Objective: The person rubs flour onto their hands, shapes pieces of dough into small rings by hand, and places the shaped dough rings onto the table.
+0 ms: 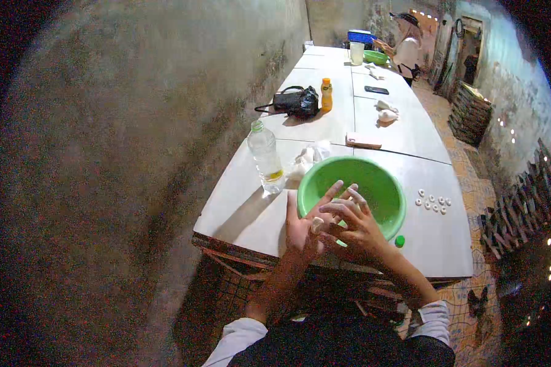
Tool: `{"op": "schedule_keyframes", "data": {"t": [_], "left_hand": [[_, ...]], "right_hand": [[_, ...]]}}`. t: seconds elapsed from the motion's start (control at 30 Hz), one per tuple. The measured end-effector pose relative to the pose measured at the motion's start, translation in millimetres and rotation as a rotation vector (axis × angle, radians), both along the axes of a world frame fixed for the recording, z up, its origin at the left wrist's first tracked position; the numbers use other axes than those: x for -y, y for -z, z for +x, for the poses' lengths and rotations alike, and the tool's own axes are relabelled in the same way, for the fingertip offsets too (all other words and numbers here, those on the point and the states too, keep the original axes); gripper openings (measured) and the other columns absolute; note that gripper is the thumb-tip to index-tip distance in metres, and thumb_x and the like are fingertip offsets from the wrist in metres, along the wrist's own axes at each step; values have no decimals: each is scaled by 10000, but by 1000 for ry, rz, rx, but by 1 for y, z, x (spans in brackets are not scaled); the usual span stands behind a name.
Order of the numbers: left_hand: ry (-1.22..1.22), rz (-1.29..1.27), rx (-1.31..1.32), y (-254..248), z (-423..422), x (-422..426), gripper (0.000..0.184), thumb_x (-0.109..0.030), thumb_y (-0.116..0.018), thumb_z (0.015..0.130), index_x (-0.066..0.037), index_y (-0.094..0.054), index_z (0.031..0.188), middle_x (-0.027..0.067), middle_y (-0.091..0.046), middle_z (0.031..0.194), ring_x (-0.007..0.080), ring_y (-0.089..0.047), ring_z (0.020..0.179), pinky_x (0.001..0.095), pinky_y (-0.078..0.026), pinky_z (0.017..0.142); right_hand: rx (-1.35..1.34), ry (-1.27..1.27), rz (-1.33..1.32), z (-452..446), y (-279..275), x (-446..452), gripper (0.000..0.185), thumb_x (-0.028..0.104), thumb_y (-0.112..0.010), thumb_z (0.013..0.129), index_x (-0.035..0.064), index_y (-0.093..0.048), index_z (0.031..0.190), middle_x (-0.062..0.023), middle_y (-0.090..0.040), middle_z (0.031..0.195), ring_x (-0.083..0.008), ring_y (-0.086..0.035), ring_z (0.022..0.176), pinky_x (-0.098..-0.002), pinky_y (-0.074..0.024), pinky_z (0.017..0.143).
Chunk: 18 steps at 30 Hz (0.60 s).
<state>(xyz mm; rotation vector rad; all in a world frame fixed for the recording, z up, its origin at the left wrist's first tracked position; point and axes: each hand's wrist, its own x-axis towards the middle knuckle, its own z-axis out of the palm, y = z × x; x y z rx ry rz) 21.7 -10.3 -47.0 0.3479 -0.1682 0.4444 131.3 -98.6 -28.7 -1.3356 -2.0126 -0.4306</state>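
Over the near rim of a green basin [382, 174], my left hand [306, 227] is open, palm up, with its fingers spread. A small whitish lump [317, 225] lies against its palm. My right hand [352, 229] is just above and beside it, fingers bent and apart, partly overlapping the left palm; its fingertips look whitish. Whether the right fingers touch the lump is unclear. Several small white rings [431, 199] lie on the white table [434, 244] to the right of the basin. A green cap [400, 241] sits by the basin's near right edge.
A clear bottle [264, 156] and crumpled white material [309, 158] stand left of the basin. Farther back are a wooden piece [363, 142], black bag [297, 102], orange bottle [326, 96], white lumps [386, 112] and phone [376, 90]. Another person [408, 49] is at the far end.
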Motion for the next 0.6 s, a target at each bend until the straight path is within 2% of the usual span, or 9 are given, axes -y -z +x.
{"op": "schedule_keyframes", "data": {"t": [0.07, 0.13, 0.27, 0.37, 0.43, 0.47, 0.53, 0.57, 0.6], "left_hand": [[-4, 17, -8, 3, 0, -2, 999, -772, -154, 781, 9, -126, 1403, 273, -338, 1335, 349, -374, 1235, 405, -413, 961], [113, -47, 162, 8, 0, -5, 1007, -782, -162, 770, -1, -133, 1406, 254, -308, 1368, 347, -384, 1228, 411, -425, 947], [18, -89, 0, -3, -1, 4, 1015, -789, -196, 762, -10, -122, 1409, 231, -249, 1408, 351, -396, 1217, 409, -446, 924], [86, -151, 133, 4, -1, 0, 1015, -783, -237, 763, -14, -103, 1412, 221, -188, 1434, 357, -388, 1220, 414, -452, 917], [178, -293, 311, 6, 1, -2, 1003, -766, -271, 773, -17, -87, 1413, 213, -145, 1449, 362, -330, 1259, 425, -407, 968], [178, -293, 311, 6, 0, -1, 1003, -766, -271, 773, -17, -87, 1413, 213, -145, 1449, 362, -330, 1259, 425, -407, 968], [-5, -3, 76, -4, -1, 5, 956, -760, -275, 779, -73, -120, 1425, 160, -163, 1464, 305, -349, 1246, 414, -352, 1012], [-24, -108, 53, -11, -2, 10, 939, -752, -260, 789, -73, -132, 1424, 163, -170, 1463, 309, -331, 1264, 415, -327, 1030], [-23, -108, 52, -11, -2, 10, 939, -752, -260, 789, -73, -132, 1424, 163, -170, 1463, 309, -331, 1264, 415, -327, 1030]], "right_hand": [[24, -10, 10, 0, 0, -1, 182, 230, -670, 747, 163, -663, 916, -57, -541, 1105, -230, -517, 1055, -547, -256, 1032], [19, -11, 6, 1, 0, -2, 191, 230, -667, 745, 158, -662, 922, -59, -539, 1112, -234, -516, 1059, -548, -258, 1030], [27, -28, -11, -2, -3, -1, 226, 236, -668, 732, 140, -649, 936, -68, -532, 1136, -247, -506, 1076, -553, -261, 1024], [99, 13, -2, -2, 0, -1, 256, 244, -676, 713, 133, -638, 940, -76, -523, 1158, -255, -491, 1098, -547, -262, 1020], [96, 12, -14, -2, 3, -1, 270, 247, -676, 709, 130, -632, 948, -80, -516, 1172, -256, -483, 1108, -546, -252, 1024], [93, 12, -25, -2, 5, -1, 284, 249, -677, 704, 128, -626, 956, -84, -510, 1185, -258, -475, 1117, -546, -242, 1029], [101, 15, 2, -2, 13, -4, 298, 251, -673, 703, 128, -623, 969, -85, -502, 1199, -258, -469, 1126, -546, -232, 1034], [110, 16, 29, -2, 16, -5, 311, 254, -670, 702, 127, -620, 982, -87, -494, 1213, -258, -463, 1135, -546, -222, 1038], [109, 17, 28, -3, 16, -4, 311, 254, -670, 702, 127, -620, 982, -87, -494, 1213, -258, -463, 1135, -546, -222, 1038]]}}
